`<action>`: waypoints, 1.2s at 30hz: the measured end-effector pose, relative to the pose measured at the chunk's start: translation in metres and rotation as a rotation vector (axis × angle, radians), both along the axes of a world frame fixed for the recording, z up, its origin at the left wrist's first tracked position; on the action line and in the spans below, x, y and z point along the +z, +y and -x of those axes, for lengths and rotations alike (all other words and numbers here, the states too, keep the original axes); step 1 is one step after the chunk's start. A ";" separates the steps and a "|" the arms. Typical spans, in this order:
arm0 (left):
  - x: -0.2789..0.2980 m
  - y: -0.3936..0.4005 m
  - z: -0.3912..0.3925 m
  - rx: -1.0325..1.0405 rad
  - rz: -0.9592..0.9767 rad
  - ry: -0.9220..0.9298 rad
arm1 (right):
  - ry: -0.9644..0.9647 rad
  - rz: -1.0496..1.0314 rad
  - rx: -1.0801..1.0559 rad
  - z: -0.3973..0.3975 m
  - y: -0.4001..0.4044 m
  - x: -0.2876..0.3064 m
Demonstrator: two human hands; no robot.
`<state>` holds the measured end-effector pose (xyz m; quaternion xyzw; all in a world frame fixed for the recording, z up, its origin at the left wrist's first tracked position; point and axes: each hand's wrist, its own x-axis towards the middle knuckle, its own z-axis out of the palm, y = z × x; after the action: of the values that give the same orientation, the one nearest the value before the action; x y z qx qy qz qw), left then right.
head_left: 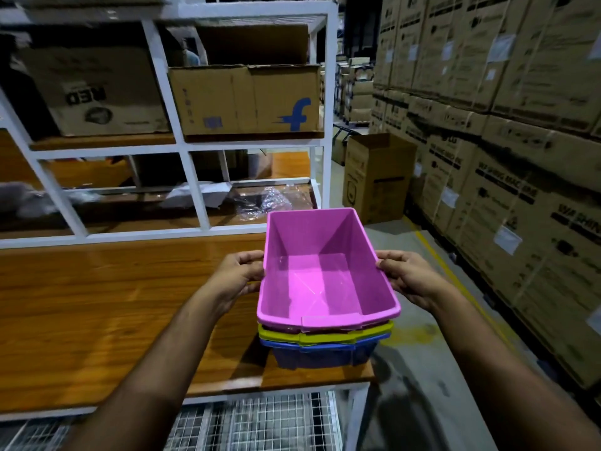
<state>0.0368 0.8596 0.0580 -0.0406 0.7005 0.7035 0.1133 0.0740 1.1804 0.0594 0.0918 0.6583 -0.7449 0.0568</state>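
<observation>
Two bare forearms (156, 369) reach in from 6 o'clock, over a wire-mesh panel (253, 421) below the table's front edge. The left grip (239, 278) pinches the left long rim of a pink plastic bin (325, 275), thumb on top and fingers curled below. The right grip (408, 278) pinches the opposite rim the same way.

The pink bin is empty and sits nested in a yellow-green bin (325, 336), which sits in a blue bin (325, 356). The stack stands at the right front corner of the wooden table (97, 304), at about 5 o'clock on its top. By the look of it the work is early: the three bins are together, none set apart, and whether the pink one is about to lift out or settle in I cannot tell.

Behind the table, from 9 to 12 o'clock, a white rack (192, 187) holds crumpled clear wrap (260, 200) low down and a carton with a blue "f" logo (244, 99) above. At 1 o'clock an open carton (374, 177) stands on the grey floor (422, 353) — beside a wall of stacked washing-machine cartons (520, 157) running along 2 to 4 o'clock.
</observation>
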 end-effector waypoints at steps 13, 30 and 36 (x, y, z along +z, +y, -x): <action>-0.008 0.004 -0.013 0.036 0.068 -0.009 | 0.020 -0.113 -0.060 0.002 0.000 -0.018; 0.006 -0.015 -0.030 0.163 0.329 0.271 | 0.452 -0.846 -0.199 -0.015 -0.048 0.024; 0.011 -0.067 -0.067 0.190 0.623 0.498 | 0.704 -1.038 0.104 -0.025 -0.129 0.024</action>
<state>0.1042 0.7923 0.0686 0.0341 0.8791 0.4535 -0.1428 0.0990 1.0513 0.0830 -0.1755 0.9169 -0.3103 -0.1793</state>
